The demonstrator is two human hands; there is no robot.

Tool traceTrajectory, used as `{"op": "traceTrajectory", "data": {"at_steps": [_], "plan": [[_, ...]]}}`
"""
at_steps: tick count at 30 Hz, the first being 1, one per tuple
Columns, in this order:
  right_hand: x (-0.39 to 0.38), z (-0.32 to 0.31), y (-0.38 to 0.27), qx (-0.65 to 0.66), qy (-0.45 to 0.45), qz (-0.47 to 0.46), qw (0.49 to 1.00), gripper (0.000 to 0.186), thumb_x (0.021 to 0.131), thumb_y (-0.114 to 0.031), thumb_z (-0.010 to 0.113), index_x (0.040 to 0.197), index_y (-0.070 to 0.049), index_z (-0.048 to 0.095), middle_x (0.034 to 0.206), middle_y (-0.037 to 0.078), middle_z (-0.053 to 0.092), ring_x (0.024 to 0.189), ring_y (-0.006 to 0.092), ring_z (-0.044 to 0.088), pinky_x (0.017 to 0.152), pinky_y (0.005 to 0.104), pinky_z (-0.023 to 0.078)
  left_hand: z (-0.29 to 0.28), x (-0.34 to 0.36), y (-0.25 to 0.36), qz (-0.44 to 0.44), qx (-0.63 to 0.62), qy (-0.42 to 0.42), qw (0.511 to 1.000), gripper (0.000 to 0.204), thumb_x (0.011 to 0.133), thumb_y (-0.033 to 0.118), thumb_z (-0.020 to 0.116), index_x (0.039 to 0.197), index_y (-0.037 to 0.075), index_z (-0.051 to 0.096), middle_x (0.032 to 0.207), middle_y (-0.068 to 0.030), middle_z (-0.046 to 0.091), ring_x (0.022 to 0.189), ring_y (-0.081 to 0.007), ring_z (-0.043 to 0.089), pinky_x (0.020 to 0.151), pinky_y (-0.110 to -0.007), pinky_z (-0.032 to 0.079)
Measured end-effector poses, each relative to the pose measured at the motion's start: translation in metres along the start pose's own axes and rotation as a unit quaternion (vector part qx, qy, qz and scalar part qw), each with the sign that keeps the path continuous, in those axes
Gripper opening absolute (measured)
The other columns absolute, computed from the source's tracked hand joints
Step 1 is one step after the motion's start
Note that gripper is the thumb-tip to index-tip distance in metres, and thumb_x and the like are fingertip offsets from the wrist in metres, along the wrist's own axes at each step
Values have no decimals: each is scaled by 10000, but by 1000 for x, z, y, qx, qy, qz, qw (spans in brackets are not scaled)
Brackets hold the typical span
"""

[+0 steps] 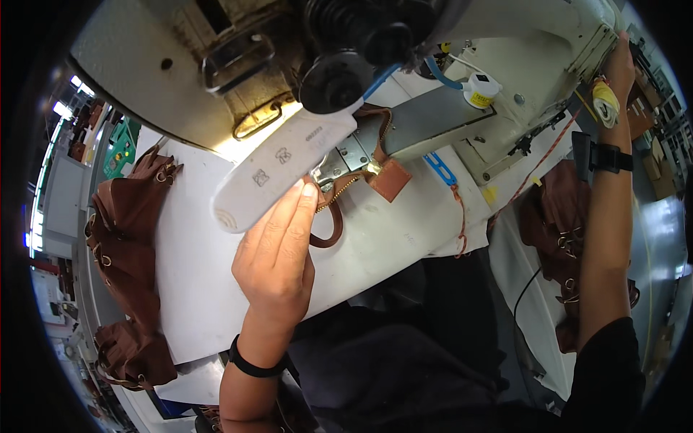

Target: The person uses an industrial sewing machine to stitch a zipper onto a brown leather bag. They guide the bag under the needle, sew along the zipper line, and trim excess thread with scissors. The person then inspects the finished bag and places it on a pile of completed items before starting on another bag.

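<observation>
My left hand (pixel 273 263) lies at the sewing machine's needle area, its fingers straight and pressed together. Its fingertips press on a brown leather strip with a brass zipper (pixel 339 193) next to the metal presser foot (pixel 330 169). From that strip a curved brown leather loop (pixel 330 229) hangs beside my fingers, and a square leather tab (pixel 390 180) sits at the zipper's end. High on the right, my right hand (pixel 619 68) reaches to the end of the sewing machine (pixel 534 43); its fingers are mostly hidden there.
Brown leather bags (pixel 126 231) are heaped along the left edge of the white table (pixel 209 303). Further brown bags (pixel 556 224) lie at the right below my forearm. A blue tool (pixel 439 169) with an orange cord lies beside the machine bed. The white machine cover (pixel 281 169) overhangs my left fingers.
</observation>
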State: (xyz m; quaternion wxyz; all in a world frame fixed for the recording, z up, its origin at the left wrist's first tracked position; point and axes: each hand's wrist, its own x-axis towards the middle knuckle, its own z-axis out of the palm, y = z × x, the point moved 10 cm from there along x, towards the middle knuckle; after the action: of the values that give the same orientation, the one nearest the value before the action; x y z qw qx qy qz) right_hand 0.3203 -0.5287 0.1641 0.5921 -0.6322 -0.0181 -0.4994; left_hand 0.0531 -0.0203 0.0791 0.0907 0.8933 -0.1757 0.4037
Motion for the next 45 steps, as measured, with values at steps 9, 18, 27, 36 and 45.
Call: {"op": "traceTrajectory", "data": {"at_steps": [9,18,27,36,45], "plan": [[-5,4,3,0,0,38,999,544,1062,-502,538,1126,5,725,828,77,703,704,171,649,682,327,519,-3,8,-1,9,5,-21,1000,413,819,-91,664,1203,20,770,1158,-112,781,991,-239,747,835,-334,583],[16,-8,31,-148,-10,-190,971,551,1073,-519,485,1070,-6,686,951,153,721,836,242,659,783,359,520,-3,11,-3,12,9,-72,997,415,823,-90,673,1210,28,766,1145,-115,779,968,-261,742,820,-352,580],[17,-20,68,0,-70,60,996,622,1060,-640,472,1245,-53,563,1090,98,636,975,204,631,855,374,503,3,2,-6,-29,-66,-33,997,408,844,-183,645,1209,-20,727,1158,-172,763,1112,-340,738,974,-415,583],[-18,-9,40,115,-11,164,980,738,1054,-600,534,1378,62,579,1302,189,657,1186,262,640,995,363,505,2,-4,-18,-56,-129,-17,990,390,858,-187,642,1197,-15,729,1177,-179,765,1147,-336,731,999,-398,569],[-25,-31,48,84,-23,146,985,765,1075,-567,511,1440,105,529,1417,226,611,1316,282,590,1136,391,446,6,-3,-17,-72,-104,-22,992,370,872,-178,650,1195,-13,725,1171,-180,767,1133,-328,737,992,-385,571]]}}
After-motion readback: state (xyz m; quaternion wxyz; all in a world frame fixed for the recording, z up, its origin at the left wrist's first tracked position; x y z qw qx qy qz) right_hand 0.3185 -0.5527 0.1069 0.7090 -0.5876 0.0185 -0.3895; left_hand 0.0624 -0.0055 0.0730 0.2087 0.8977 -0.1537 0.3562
